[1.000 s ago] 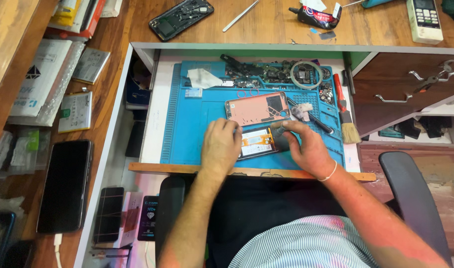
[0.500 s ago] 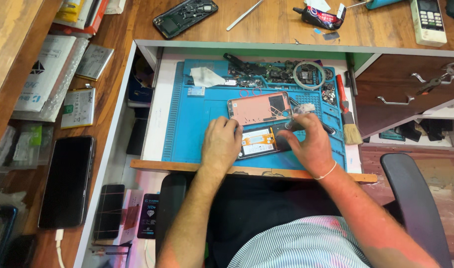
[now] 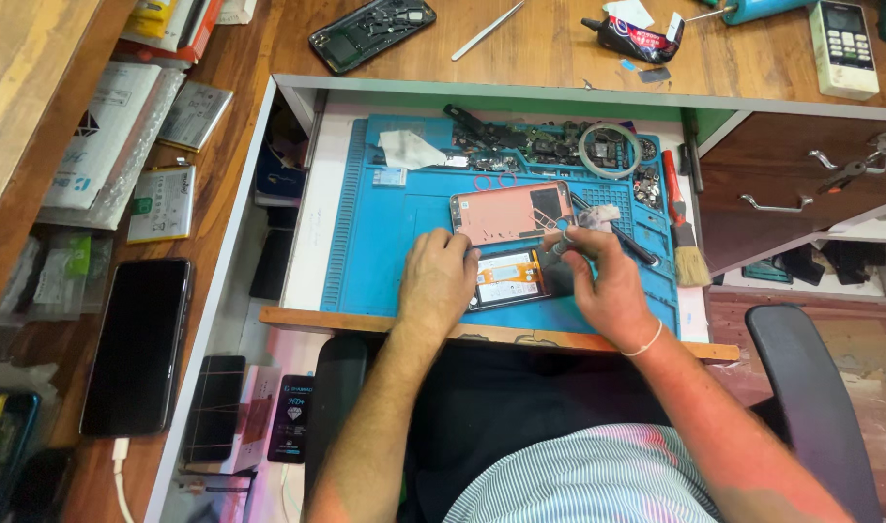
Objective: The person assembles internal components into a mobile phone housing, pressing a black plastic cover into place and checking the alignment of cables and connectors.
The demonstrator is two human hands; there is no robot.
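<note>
An opened phone [image 3: 509, 277] with orange and black insides lies on a blue work mat [image 3: 385, 242]. My left hand [image 3: 435, 281] presses down on its left end. My right hand [image 3: 603, 276] hovers over its right end and pinches a small crumpled white wad [image 3: 598, 215] between the fingertips. A pink phone back cover [image 3: 509, 211] lies just behind the opened phone.
Small parts and a white tape ring [image 3: 610, 149] crowd the mat's far edge. A brush [image 3: 685, 242] lies at the mat's right side. A dark phone [image 3: 138, 344] rests on the wooden desk at left, packaged parts behind it. An open drawer [image 3: 801, 194] sits right.
My right hand has lifted off the opened phone and risen toward the pink cover, now pinching the white wad. My left hand stays on the phone.
</note>
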